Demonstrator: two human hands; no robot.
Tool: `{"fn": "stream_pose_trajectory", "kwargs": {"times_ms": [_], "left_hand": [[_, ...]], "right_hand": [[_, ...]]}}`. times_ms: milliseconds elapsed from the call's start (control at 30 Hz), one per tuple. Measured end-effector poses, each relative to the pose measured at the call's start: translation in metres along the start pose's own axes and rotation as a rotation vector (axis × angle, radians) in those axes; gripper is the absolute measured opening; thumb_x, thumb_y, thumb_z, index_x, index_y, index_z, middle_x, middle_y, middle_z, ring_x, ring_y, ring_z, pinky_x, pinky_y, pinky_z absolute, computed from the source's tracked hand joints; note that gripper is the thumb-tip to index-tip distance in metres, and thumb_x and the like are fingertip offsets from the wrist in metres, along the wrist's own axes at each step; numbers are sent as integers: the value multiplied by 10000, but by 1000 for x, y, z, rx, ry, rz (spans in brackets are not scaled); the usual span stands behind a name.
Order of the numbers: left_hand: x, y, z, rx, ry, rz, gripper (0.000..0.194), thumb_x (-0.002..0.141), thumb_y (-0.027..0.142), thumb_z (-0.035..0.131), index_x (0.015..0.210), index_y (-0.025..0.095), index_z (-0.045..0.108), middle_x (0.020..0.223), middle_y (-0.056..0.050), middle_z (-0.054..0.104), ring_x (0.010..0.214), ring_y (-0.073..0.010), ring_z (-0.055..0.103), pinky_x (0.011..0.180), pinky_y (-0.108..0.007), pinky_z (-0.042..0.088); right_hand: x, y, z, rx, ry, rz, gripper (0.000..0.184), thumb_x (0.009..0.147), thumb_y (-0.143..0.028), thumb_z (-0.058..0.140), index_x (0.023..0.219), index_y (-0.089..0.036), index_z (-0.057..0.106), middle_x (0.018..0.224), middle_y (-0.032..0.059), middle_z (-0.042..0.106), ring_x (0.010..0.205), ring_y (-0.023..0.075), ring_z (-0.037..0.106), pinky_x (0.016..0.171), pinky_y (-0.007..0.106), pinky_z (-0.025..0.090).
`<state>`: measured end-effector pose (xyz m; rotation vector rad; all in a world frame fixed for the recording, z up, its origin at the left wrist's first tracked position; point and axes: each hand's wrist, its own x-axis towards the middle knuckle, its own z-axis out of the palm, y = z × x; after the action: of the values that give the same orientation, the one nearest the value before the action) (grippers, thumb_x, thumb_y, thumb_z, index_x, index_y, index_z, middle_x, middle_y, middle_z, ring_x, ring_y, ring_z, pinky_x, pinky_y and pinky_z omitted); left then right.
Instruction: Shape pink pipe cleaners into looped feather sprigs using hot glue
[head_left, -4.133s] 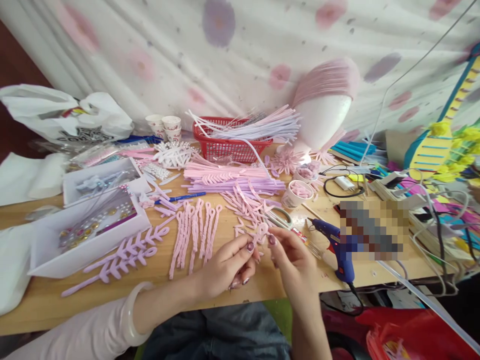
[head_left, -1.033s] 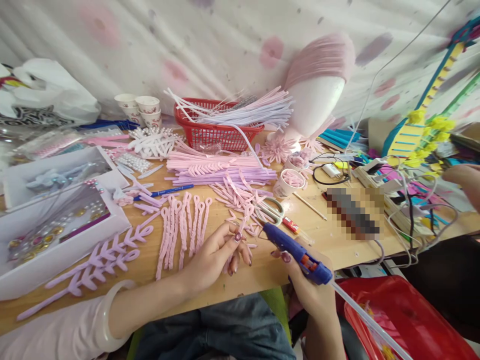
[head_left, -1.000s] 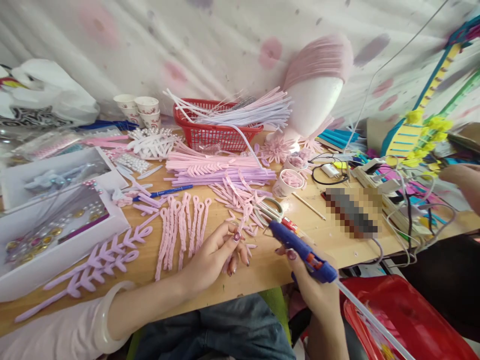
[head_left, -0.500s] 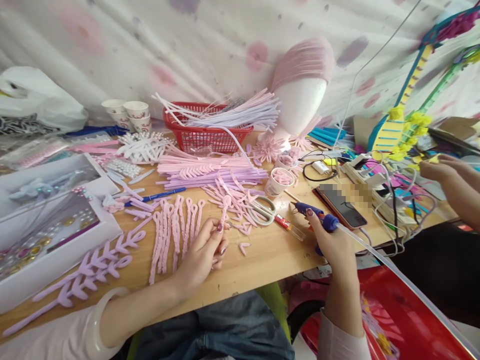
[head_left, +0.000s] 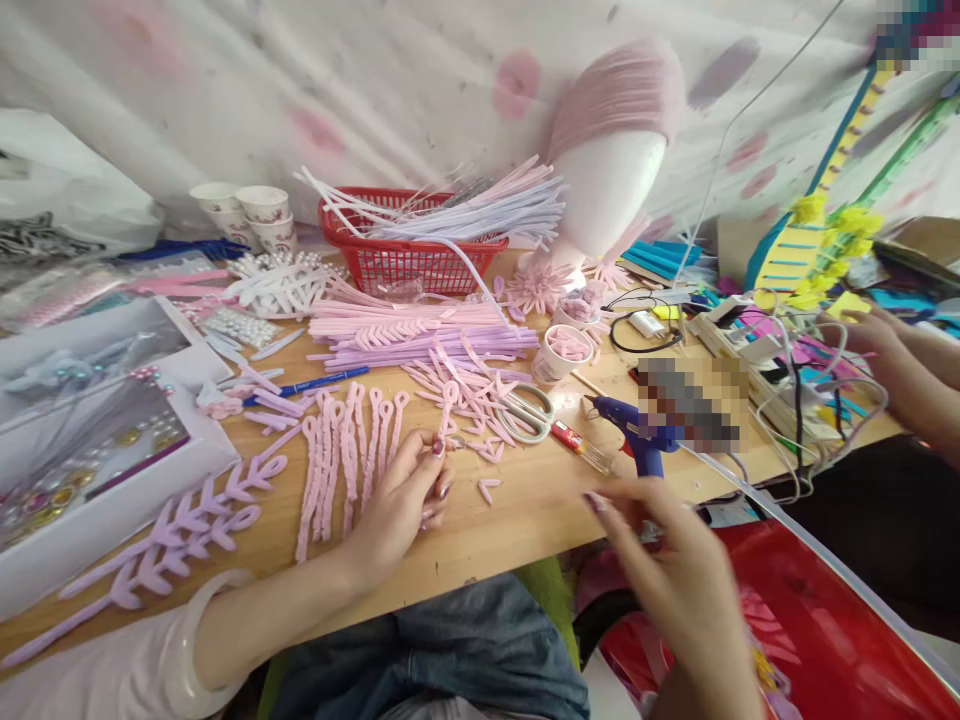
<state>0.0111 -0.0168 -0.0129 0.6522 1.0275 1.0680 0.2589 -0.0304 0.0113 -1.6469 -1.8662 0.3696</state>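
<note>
Left of the loosely spread, empty right hand, the left hand pinches a pink looped strip, its long axis running near-to-far.

We see soft, fairly even light, mild sheen on the red plastic, motion-blurred right hand, and stretched edges.

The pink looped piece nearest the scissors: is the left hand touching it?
Touching: in the head view, the left hand pinches the pink looped piece between its fingertips, loop sticking out.
</note>
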Motion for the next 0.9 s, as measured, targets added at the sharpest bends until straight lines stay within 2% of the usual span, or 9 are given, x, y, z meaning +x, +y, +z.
{"fn": "stream_pose_trajectory", "kwargs": {"times_ms": [67, 133, 233, 300, 400, 500, 700, 900], "left_hand": [[0, 1, 1, -2, 8, -4, 191, 886, 387, 535, 856, 217, 454, 629, 87, 401, 435, -23, 263, 420, -156, 201], [0, 1, 1, 1, 3, -4, 207, 879, 385, 549, 829, 212, 447, 627, 89, 381, 440, -23, 262, 419, -156, 194], [1, -1, 0, 14, -22, -5, 221, 892, 394, 533, 814, 209, 440, 623, 90, 354, 449, -26, 259, 421, -158, 193], [1, -2, 0, 31, -31, -5, 216, 895, 392, 533, 822, 209, 444, 622, 93, 339, 454, -29, 254, 422, -159, 196], [1, -2, -1, 75, -27, 4, 207, 882, 381, 558, 835, 210, 451, 627, 95, 336, 465, -33, 253, 423, -159, 200], [0, 0, -1, 138, -53, 16, 212, 877, 392, 559, 833, 209, 462, 602, 97, 321, 472, -43, 255, 426, -163, 212], [-1, 3, 1, 223, -146, 26, 236, 853, 413, 573, 821, 188, 509, 602, 84, 348, 484, -52, 282, 440, -183, 237], [-3, 4, 3, 163, -186, -15, 284, 840, 437, 562, 751, 182, 471, 613, 70, 386, 487, -53, 279, 451, -201, 227]], "right_hand": [[7, -16, 24, 94, -146, -176, 147, 914, -289, 529, 981, -232, 647, 932, 77, 645, 863, 223, 609, 751, 326, 493], [14, -27, 45, 120, -215, -226, 169, 917, -219, 526, 1049, -233, 631, 1000, 88, 617, 943, 233, 594, 812, 348, 489], [18, -32, 65, 111, -258, -232, 96, 920, -181, 521, 906, -206, 612, 933, 84, 592, 904, 237, 575, 794, 369, 482], [17, -32, 69, 103, -263, -228, 137, 928, -156, 494, 822, -196, 571, 895, 81, 583, 878, 238, 560, 781, 378, 474], [13, -32, 70, 129, -230, -203, 153, 939, -133, 454, 830, -197, 540, 895, 75, 595, 870, 228, 560, 777, 368, 466], [10, -36, 71, 172, -140, -198, 113, 940, -141, 467, 879, -206, 535, 856, 47, 611, 804, 198, 572, 721, 323, 457], [8, -51, 77, 251, 41, -327, 115, 911, -112, 525, 941, -216, 563, 846, 20, 634, 790, 168, 580, 703, 285, 448], [4, -50, 81, 334, 159, -258, 143, 870, -108, 606, 934, -229, 565, 818, -4, 630, 742, 143, 587, 682, 264, 469]]}}
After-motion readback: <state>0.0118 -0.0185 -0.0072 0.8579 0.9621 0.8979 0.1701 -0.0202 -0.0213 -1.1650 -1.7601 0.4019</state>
